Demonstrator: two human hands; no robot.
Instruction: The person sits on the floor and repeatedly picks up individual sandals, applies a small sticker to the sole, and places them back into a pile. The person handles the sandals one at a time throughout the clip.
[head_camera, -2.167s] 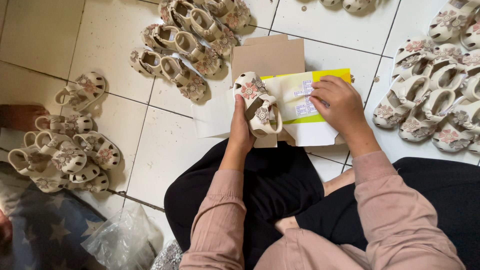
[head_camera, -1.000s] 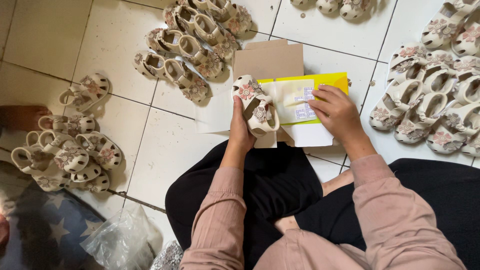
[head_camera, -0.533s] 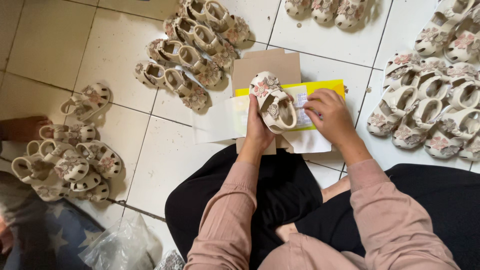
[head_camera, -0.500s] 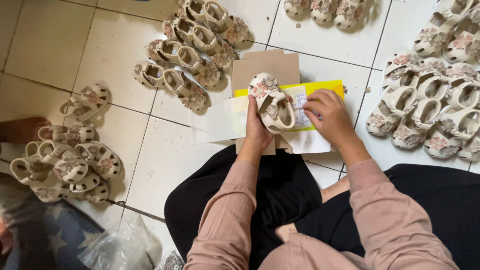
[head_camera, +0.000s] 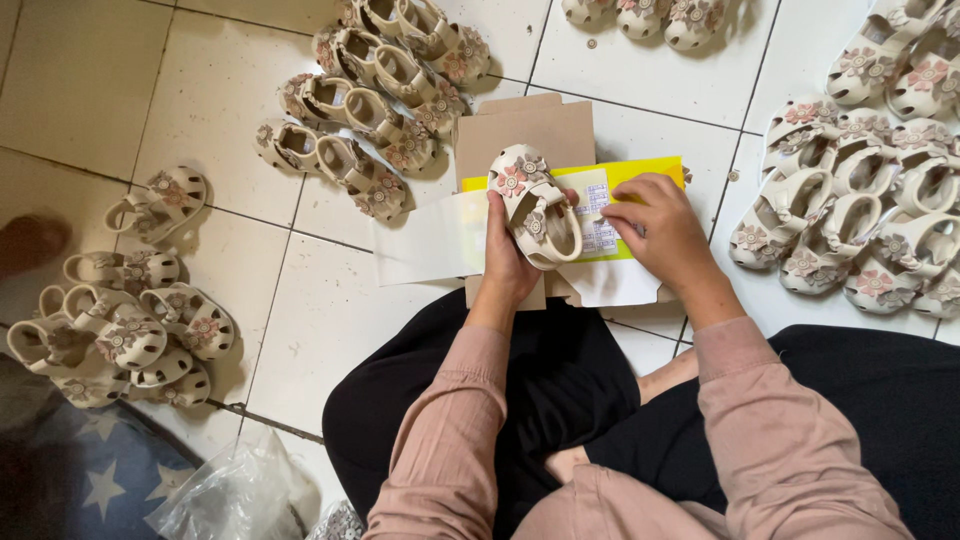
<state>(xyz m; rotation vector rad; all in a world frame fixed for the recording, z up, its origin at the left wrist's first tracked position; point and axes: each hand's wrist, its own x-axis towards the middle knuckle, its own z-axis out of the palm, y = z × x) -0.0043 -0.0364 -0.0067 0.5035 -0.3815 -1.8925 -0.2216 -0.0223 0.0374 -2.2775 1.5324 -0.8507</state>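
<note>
- Since two seconds ago we have lifted the small cream sandal with pink flower trim (head_camera: 533, 205) up and away from us, so that it now lies over the top edge of the sheets rather than lower down by the right hand.
- Our left hand (head_camera: 510, 262) grips that sandal from below, fingers closed around its sole, thumb on the near side.
- Our right hand (head_camera: 662, 225) is just right of the sandal, its fingers (head_camera: 625, 212) curled and pressing on a white printed label sheet (head_camera: 598, 222); whether they pinch a label we cannot tell.
- Under those fingers lies a yellow paper sheet (head_camera: 648, 170), and beyond the fingertips a flat brown cardboard box (head_camera: 525, 128) on the tiled floor (head_camera: 300, 330).
- A white backing sheet (head_camera: 425, 240) spreads left of the left fingers.
- Well beyond the left fingers lies a row of matching cream sandals (head_camera: 375, 95); another heap (head_camera: 870, 190) is right of the right fingers, and a third group (head_camera: 120, 320) far left.
</note>
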